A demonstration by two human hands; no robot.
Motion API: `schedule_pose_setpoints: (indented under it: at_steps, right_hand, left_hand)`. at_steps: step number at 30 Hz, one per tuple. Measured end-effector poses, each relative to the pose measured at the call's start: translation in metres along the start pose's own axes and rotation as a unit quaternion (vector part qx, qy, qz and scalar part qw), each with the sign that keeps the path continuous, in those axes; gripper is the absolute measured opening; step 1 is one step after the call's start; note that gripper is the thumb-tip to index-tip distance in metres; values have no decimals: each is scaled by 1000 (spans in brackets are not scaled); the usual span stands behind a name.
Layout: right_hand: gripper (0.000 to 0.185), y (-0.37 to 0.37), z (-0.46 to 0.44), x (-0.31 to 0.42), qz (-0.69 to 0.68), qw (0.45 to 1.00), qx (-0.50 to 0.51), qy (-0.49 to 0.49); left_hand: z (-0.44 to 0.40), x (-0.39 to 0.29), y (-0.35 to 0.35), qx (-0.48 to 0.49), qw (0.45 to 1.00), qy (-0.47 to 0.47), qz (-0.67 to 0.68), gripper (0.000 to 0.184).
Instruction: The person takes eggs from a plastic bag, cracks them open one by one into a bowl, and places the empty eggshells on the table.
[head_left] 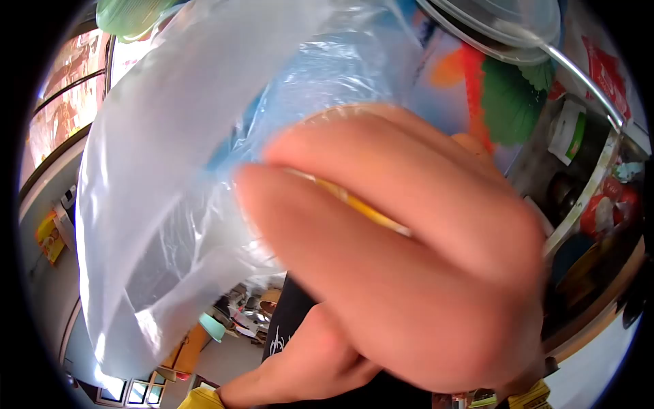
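Observation:
Large and blurred in the foreground, my right hand (409,252) reaches in from the lower right, thumb and index finger pinched together at the crumpled clear plastic bag (170,136). A thin yellow strip (361,206) shows between those two fingers. The bag spreads over the left and upper middle of the view, with light blue showing through it. Lower down, my left hand (313,351) is curled, its fingertips hidden behind my right hand; what it holds cannot be made out.
Clear round plastic containers (497,27) stand at the upper right on a colourful printed surface (443,82). A curved metal bar (579,75) runs beside them. Red packets (606,204) and a white-green pack (569,131) lie at the right. A green translucent item (133,15) is at the top left.

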State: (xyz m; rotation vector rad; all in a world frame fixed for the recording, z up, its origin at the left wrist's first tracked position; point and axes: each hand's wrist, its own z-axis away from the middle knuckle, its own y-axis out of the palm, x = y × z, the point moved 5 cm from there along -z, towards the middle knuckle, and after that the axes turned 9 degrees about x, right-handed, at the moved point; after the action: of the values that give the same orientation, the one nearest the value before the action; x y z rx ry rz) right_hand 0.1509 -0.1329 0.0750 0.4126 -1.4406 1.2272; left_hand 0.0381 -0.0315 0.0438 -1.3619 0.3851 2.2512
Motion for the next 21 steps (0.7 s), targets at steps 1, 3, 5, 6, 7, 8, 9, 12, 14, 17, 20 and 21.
schedule_pose_setpoints:
  at_steps: [1, 3, 5, 6, 7, 8, 9, 12, 14, 17, 20, 21]
  right_hand:
    - [32, 7, -10, 3, 17, 1000, 17, -13]
    - [32, 18, -28, 6, 51, 997, 41, -38]
    - [32, 25, -37, 8, 73, 994, 56, -51]
    - [32, 31, -41, 9, 80, 993, 65, -55]
    - [32, 35, -44, 8, 86, 992, 72, -55]
    - [32, 40, -48, 7, 94, 991, 78, -58]
    - [32, 44, -51, 6, 102, 990, 80, -57]
    - [32, 53, -59, 5, 112, 988, 84, -61]
    - [32, 53, -65, 8, 119, 988, 74, -66]
    - [32, 59, -70, 7, 130, 986, 66, -79]
    - [32, 60, -76, 8, 138, 984, 55, -97]
    - [32, 60, -76, 8, 141, 983, 54, -102]
  left_hand:
    - [9, 0, -3, -6, 1000, 8, 5, 26]
    - [20, 5, -9, 17, 998, -49, 41, 26]
    - [13, 2, -14, -28, 996, -69, 40, 23]
    - [16, 5, -15, -39, 991, -98, 83, 22]
    - [20, 9, -14, -46, 983, -129, 125, 22]
    - [26, 15, -16, -50, 984, -129, 115, 21]
    - [28, 17, -17, -44, 985, -120, 117, 21]
    - [38, 26, -24, -75, 989, -96, 89, 21]
    - [47, 32, -35, -92, 986, -109, 83, 20]
    - [68, 30, -50, -334, 930, -77, 131, 14]
    - [80, 12, -76, -467, 881, 64, 34, 20]
    - [79, 4, -83, -517, 850, 68, 71, 23]
